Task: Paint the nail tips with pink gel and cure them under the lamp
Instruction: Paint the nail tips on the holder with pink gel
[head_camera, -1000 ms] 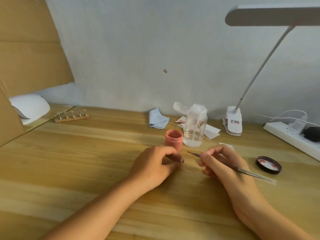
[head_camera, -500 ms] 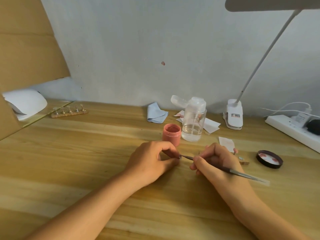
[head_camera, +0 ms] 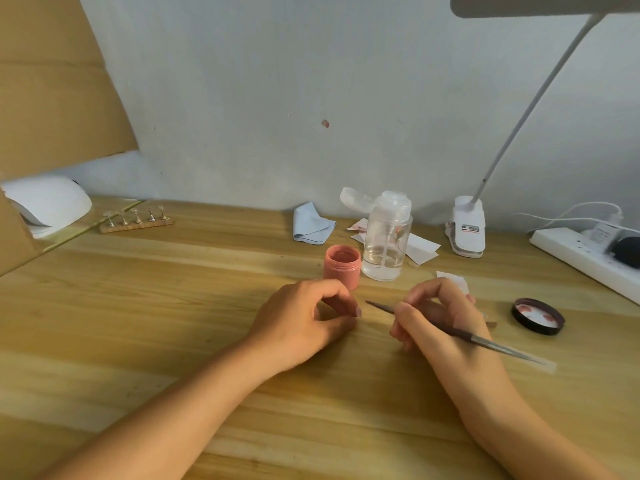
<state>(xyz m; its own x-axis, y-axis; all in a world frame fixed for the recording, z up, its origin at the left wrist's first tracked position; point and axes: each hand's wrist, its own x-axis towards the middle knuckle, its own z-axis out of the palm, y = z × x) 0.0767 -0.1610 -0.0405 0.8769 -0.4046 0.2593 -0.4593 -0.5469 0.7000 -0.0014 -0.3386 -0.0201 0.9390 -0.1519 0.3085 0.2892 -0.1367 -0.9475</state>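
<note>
My left hand (head_camera: 304, 320) rests on the wooden table and pinches a small pinkish nail tip (head_camera: 357, 312) between thumb and forefinger. My right hand (head_camera: 440, 323) grips a thin brush (head_camera: 381, 307) like a pen, its bristles pointing left and a short gap away from the nail tip. The open pink gel jar (head_camera: 342, 266) stands just behind my left hand. A white curing lamp (head_camera: 48, 206) sits at the far left, with a wooden stand of several nail holders (head_camera: 136, 220) beside it.
The jar's black lid (head_camera: 538, 315) lies to the right. A clear pump bottle (head_camera: 388, 244), a blue cloth (head_camera: 311, 225), paper wipes (head_camera: 420, 249), a clip-on desk lamp (head_camera: 467, 226) and a power strip (head_camera: 581, 258) line the back. Cardboard (head_camera: 52, 81) stands at left.
Half a second ago the brush tip touched the nail tip in my left hand; now my right hand has drawn the brush a little to the right, off it.
</note>
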